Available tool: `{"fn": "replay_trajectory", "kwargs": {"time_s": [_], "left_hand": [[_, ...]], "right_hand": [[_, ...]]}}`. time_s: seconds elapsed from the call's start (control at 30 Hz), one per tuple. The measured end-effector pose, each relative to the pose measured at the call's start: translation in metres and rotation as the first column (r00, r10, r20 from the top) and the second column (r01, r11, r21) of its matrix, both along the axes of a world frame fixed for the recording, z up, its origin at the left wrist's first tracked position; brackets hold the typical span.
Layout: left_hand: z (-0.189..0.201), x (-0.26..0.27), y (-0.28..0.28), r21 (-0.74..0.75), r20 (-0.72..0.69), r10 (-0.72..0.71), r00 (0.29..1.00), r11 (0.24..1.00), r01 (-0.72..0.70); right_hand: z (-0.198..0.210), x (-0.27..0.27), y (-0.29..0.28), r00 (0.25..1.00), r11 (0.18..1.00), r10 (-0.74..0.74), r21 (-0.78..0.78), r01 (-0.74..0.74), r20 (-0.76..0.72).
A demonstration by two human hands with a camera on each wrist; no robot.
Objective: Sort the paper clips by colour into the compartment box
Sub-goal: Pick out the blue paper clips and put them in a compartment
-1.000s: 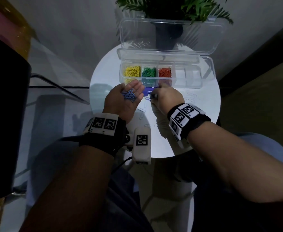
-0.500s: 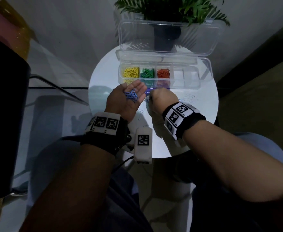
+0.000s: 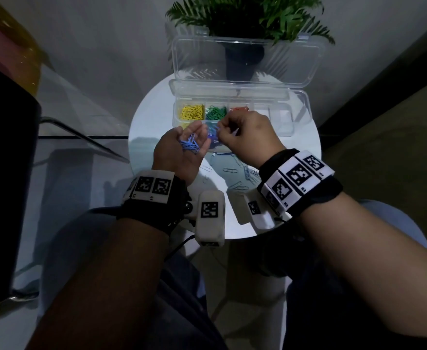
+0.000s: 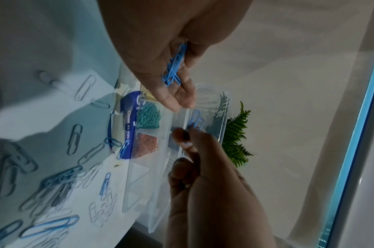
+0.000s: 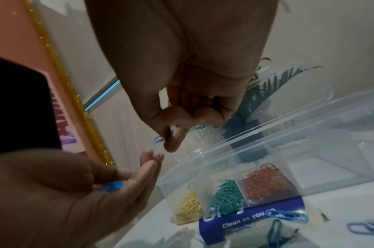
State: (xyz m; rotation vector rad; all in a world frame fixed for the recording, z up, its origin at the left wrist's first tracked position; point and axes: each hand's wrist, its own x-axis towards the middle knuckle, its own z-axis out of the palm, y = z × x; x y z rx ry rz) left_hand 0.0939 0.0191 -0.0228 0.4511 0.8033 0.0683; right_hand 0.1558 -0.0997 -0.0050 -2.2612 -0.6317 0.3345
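Note:
My left hand lies palm up in front of the box, and a small heap of blue paper clips rests in its cupped palm. My right hand hovers just right of the left fingertips. It pinches a single blue clip between thumb and forefinger. Behind the hands stands the clear compartment box with its lid up. It holds yellow clips, green clips and red clips in separate cells. The cells to the right look bare.
Loose blue and white clips lie on the round white table under my right wrist. A blue-labelled packet lies against the box front. A potted plant stands behind the open lid.
My right hand has lifted off the table with a blue clip and moved up beside the left fingertips. The left hand has stayed palm up with its clips.

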Motion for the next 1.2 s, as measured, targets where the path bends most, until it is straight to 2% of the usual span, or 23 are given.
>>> {"fn": "replay_trajectory", "kwargs": {"time_s": [0.1,0.17,0.23,0.3,0.4,0.47,0.53,0.63,0.73,0.83,0.97,1.07,1.2], "left_hand": [[-0.004,0.002,0.000,-0.009,0.012,-0.001,1.000,1.000,0.001],[-0.004,0.004,-0.003,-0.059,0.058,-0.039,0.998,0.997,0.043],[0.000,0.005,-0.008,-0.178,0.121,-0.034,0.992,0.982,0.056],[0.004,0.007,-0.012,-0.273,0.126,-0.019,0.992,0.961,0.053],[0.001,0.010,-0.012,-0.206,0.105,0.004,0.994,0.978,0.017],[-0.002,0.012,-0.010,-0.109,0.037,-0.005,0.999,0.994,0.009],[-0.002,0.011,-0.010,-0.071,0.016,-0.010,1.000,0.997,0.011],[-0.001,0.009,-0.011,-0.055,0.025,-0.031,0.999,0.998,0.033],[0.000,0.008,-0.013,-0.036,0.022,-0.046,0.999,0.998,0.047],[0.001,0.009,-0.015,-0.003,0.011,-0.088,0.996,0.996,0.088],[-0.003,0.010,-0.011,-0.014,0.026,-0.123,0.992,0.992,0.124],[-0.003,0.011,-0.011,-0.001,0.018,-0.138,0.990,0.990,0.138],[-0.004,0.011,-0.012,0.032,0.009,-0.138,0.990,0.990,0.137]], "right_hand": [[0.004,0.005,-0.002,0.999,0.997,-0.034,0.062,0.036,-0.035],[0.008,0.002,-0.002,0.998,0.997,0.063,0.039,-0.063,-0.016],[0.012,-0.002,0.000,0.983,0.982,0.180,-0.059,-0.178,0.033],[0.014,-0.004,0.002,0.973,0.972,0.223,-0.092,-0.217,0.062],[0.017,0.003,-0.005,0.997,0.999,0.044,0.026,-0.045,0.060],[0.015,0.012,-0.020,0.995,0.998,-0.065,0.024,0.063,0.078],[0.003,0.019,-0.035,0.995,0.991,-0.061,-0.117,0.070,0.076],[-0.027,0.022,-0.046,0.996,0.936,0.082,-0.346,-0.065,0.034],[-0.047,0.021,-0.038,0.977,0.876,0.213,-0.444,-0.191,0.001],[-0.056,0.027,-0.029,0.961,0.828,0.275,-0.509,-0.235,0.004],[-0.063,0.033,-0.025,0.973,0.830,0.224,-0.534,-0.159,0.059],[-0.062,0.033,-0.033,0.982,0.854,0.184,-0.502,-0.138,0.042],[-0.057,0.041,-0.061,0.997,0.952,-0.080,-0.294,0.083,0.024]]}}
